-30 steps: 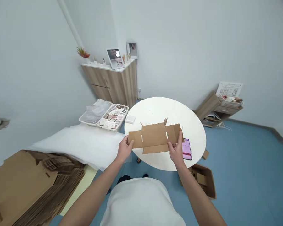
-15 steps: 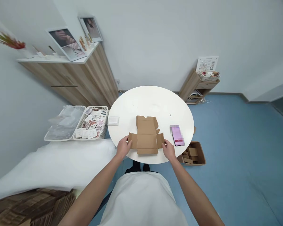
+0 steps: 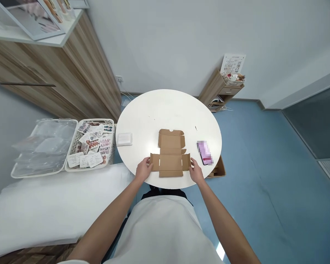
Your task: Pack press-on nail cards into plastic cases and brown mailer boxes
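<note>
An unfolded brown cardboard box [image 3: 171, 162] lies on the round white table [image 3: 165, 110], near the edge closest to me. Its lid panel with a small notch points away from me, and side flaps stick out left and right. My left hand [image 3: 144, 169] grips the left flap at its outer edge, thumb and fingers about it. On the opposite side my right hand [image 3: 195, 171] pinches the right flap's outer edge. A phone [image 3: 205, 152] with a pinkish, pixelated screen lies right of the box, beyond my right hand.
A small white packet [image 3: 124, 139] lies at the table's left edge. Beyond it stand a white basket [image 3: 112, 145] of carded items and a tray [image 3: 35, 172] of clear plastic bags. Low at the right sits a cardboard carton [image 3: 221, 168]. A wooden cabinet [image 3: 79, 69] stands at the back left.
My view has shifted and tilted, bringing the baskets closer and cutting off the cabinet top. Both hands stay at the box's side flaps; the box lies much as before.
</note>
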A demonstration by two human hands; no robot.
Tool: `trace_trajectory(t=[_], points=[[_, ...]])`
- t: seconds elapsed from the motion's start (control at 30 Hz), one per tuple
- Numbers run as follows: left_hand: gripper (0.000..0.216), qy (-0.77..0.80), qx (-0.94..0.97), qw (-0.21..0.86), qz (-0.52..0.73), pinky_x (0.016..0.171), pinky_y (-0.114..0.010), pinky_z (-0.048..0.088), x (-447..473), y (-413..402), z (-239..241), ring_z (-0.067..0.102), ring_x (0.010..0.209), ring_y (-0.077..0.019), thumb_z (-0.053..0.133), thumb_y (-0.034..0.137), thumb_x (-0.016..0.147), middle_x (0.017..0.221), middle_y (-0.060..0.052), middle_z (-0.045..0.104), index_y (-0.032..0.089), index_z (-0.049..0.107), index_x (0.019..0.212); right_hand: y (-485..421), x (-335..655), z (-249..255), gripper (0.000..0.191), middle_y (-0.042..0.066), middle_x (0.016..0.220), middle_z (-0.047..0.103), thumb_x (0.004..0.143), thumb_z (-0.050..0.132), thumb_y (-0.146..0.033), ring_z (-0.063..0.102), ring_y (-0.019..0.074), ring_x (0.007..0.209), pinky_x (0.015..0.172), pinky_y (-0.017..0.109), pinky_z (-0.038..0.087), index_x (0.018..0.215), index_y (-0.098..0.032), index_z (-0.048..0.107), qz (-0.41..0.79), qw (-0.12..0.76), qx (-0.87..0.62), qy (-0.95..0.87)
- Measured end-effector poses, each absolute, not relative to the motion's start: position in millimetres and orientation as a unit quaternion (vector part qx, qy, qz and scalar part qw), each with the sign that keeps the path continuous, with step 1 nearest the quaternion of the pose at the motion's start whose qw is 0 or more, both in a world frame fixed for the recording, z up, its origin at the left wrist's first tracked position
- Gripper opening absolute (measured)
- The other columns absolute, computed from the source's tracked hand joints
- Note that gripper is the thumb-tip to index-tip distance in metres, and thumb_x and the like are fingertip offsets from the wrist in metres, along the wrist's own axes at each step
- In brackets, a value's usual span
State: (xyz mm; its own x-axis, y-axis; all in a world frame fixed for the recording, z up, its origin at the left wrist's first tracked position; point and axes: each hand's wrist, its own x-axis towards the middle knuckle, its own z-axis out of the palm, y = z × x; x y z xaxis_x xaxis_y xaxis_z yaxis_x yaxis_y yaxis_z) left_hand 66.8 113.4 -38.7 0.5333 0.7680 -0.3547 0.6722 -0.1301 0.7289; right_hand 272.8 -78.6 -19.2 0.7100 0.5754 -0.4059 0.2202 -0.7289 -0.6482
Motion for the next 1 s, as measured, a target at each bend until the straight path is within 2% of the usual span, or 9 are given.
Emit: trace_trajectory(t=[0.2, 0.33, 0.47, 0.6, 0.73, 0.9, 1.0], points=[[0.038, 0.474, 0.733, 0.484, 0.069, 0.073, -0.029, 0.048, 64, 116, -53, 0.062, 0.073, -0.0147, 0.051, 0.024, 0.075, 0.099, -0.009, 0.06, 0.014, 0.047, 0.112, -70, 269, -16, 0.06, 0.008, 0.126, 0.047, 0.075, 0.038, -0.014, 0.058, 0.0174, 0.094, 0.084, 0.034, 0.043, 0.133, -0.022, 0.026, 0.294, 0.259, -0.885, -0.253], [0.045, 0.437, 0.756, 0.482, 0.073, 0.076, -0.03, 0.047, 62, 109, -55, 0.061, 0.083, -0.0153, 0.048, 0.022, 0.077, 0.11, -0.012, 0.054, 0.013, 0.039, 0.119, -68, 270, -17, 0.062, 0.007, 0.129, 0.043, 0.074, 0.037, -0.013, 0.052, 0.0201, 0.105, 0.086, 0.035, 0.042, 0.134, -0.021, 0.024, 0.271, 0.215, -0.895, -0.282], [0.056, 0.41, 0.83, 0.368, 0.087, 0.087, -0.04, 0.04, 58, 97, -46, 0.044, 0.113, -0.0251, 0.051, 0.027, 0.075, 0.122, -0.014, 0.044, 0.017, 0.031, 0.126, -70, 274, -17, 0.065, 0.009, 0.13, 0.041, 0.074, 0.038, -0.013, 0.046, 0.0224, 0.112, 0.087, 0.036, 0.041, 0.136, -0.02, 0.02, 0.261, 0.195, -0.897, -0.299], [0.058, 0.361, 0.897, 0.253, 0.043, 0.097, -0.051, 0.024, 61, 81, -36, 0.023, 0.126, -0.0324, 0.06, 0.032, 0.069, 0.132, -0.015, 0.034, 0.02, 0.038, 0.122, -70, 284, -14, 0.067, 0.009, 0.131, 0.039, 0.073, 0.04, -0.015, 0.042, 0.0227, 0.116, 0.09, 0.036, 0.039, 0.136, -0.019, 0.018, 0.266, 0.182, -0.891, -0.32], [0.053, 0.262, 0.941, 0.214, -0.025, 0.1, -0.055, 0.009, 74, 70, -33, 0.019, 0.128, -0.0335, 0.067, 0.028, 0.061, 0.132, -0.012, 0.037, 0.024, 0.049, 0.11, -58, 300, -13, 0.068, 0.01, 0.131, 0.039, 0.073, 0.044, -0.016, 0.039, 0.0224, 0.118, 0.093, 0.034, 0.035, 0.136, -0.018, 0.019, 0.267, 0.165, -0.881, -0.353], [0.05, 0.232, 0.952, 0.19, -0.063, 0.101, -0.054, 0.004, 94, 64, -35, 0.02, 0.128, -0.0321, 0.066, 0.021, 0.062, 0.125, -0.012, 0.045, 0.023, 0.05, 0.109, -28, 327, -12, 0.058, 0.012, 0.129, 0.04, 0.073, 0.049, -0.021, 0.034, 0.0268, 0.12, 0.096, 0.039, 0.029, 0.129, -0.018, 0.035, 0.236, 0.136, -0.881, -0.388], [0.049, 0.234, 0.953, 0.174, -0.079, 0.1, -0.055, 0.003, 103, 62, -38, 0.023, 0.126, -0.0316, 0.061, 0.018, 0.064, 0.122, -0.014, 0.046, 0.02, 0.047, 0.112, -10, 345, -14, 0.056, 0.011, 0.13, 0.04, 0.073, 0.05, -0.024, 0.036, 0.0261, 0.119, 0.096, 0.039, 0.029, 0.127, -0.019, 0.038, 0.261, 0.155, -0.868, -0.394]])
